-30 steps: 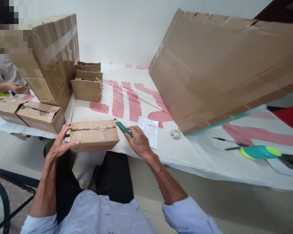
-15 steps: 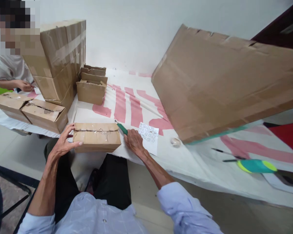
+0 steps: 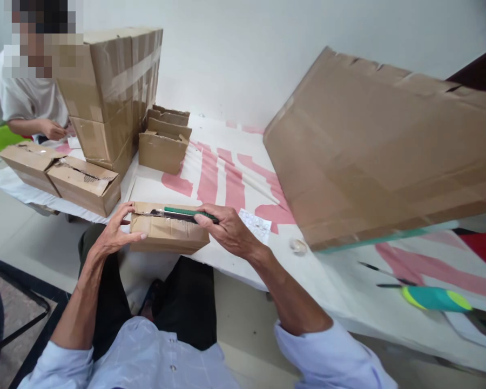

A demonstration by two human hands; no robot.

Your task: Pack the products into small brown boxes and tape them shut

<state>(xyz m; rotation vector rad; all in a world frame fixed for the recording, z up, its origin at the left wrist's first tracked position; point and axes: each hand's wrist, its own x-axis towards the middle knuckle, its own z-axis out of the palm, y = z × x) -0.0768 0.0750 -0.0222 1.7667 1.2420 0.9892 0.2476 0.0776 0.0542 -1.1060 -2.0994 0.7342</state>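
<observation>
A small cardboard box (image 3: 170,234) with taped, slightly gaping top flaps lies at the table's near edge. My left hand (image 3: 115,229) grips its left end, thumb on the front side and fingers around the back corner. In my right hand (image 3: 227,227) is a green and black utility knife (image 3: 182,214), held nearly level over the box's top seam, its tip pointing left. Whether the blade touches the cardboard I cannot tell. Just behind my right hand lies a paper with small printed shapes (image 3: 257,224).
Tall stacked boxes (image 3: 117,81) stand at left, with closed boxes (image 3: 83,181) before them and small open boxes (image 3: 164,151) beside. A large cardboard sheet (image 3: 380,156) leans at right. A tape roll (image 3: 298,247) and a teal-yellow object (image 3: 437,298) lie nearby. Another person's hand (image 3: 53,129) is at far left.
My right hand has lifted from beside the paper and brought the utility knife left over the box's top seam. My left hand stays on the box; the view has shifted slightly.
</observation>
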